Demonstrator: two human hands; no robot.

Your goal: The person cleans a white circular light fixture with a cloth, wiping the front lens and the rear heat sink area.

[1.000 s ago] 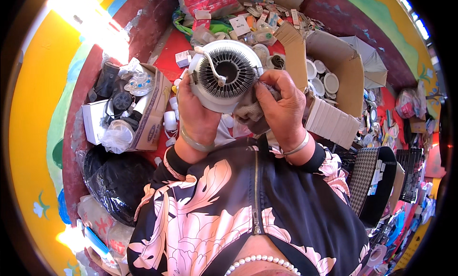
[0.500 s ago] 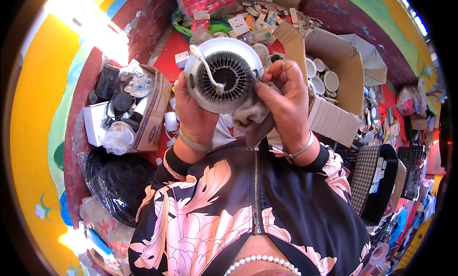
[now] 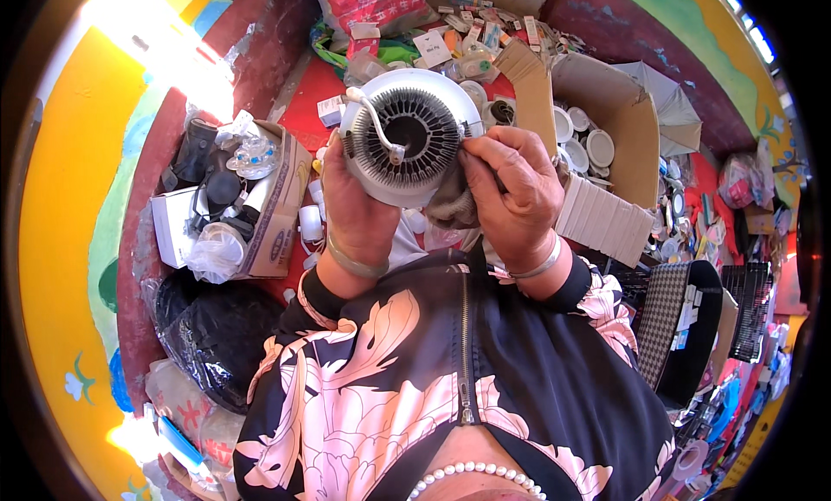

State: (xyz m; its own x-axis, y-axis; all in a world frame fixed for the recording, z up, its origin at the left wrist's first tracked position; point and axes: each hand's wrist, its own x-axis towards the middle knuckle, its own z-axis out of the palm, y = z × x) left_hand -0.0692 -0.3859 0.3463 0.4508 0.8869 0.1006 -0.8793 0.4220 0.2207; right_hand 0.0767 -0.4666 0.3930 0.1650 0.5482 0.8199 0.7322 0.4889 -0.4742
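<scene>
A round recessed downlight point(image 3: 417, 136) with a finned grey heat sink and a white rim is held up in front of my chest, back side facing up. From its left side a short white cable point(image 3: 372, 116) curves over the fins. My left hand point(image 3: 357, 211) grips the rim from the left and below. At the opposite edge my right hand point(image 3: 522, 194) is closed, thumb and forefinger pinching beside a small clip. A grey-brown cloth point(image 3: 454, 205) bunches under the rim, partly tucked within the right hand. The underside of the downlight is hidden.
On the left stands a cardboard box point(image 3: 279, 194) of cables and lamp parts, above a black plastic bag point(image 3: 216, 328). An open carton point(image 3: 628, 99) with white round lights is at right. Small boxes point(image 3: 430, 48) lie heaped behind. A checked case point(image 3: 665, 315) stands lower right.
My right hand has shifted slightly down, its fingers curling closer to the rim. Less of the cloth hangs in view. The downlight has tilted a little in my left hand.
</scene>
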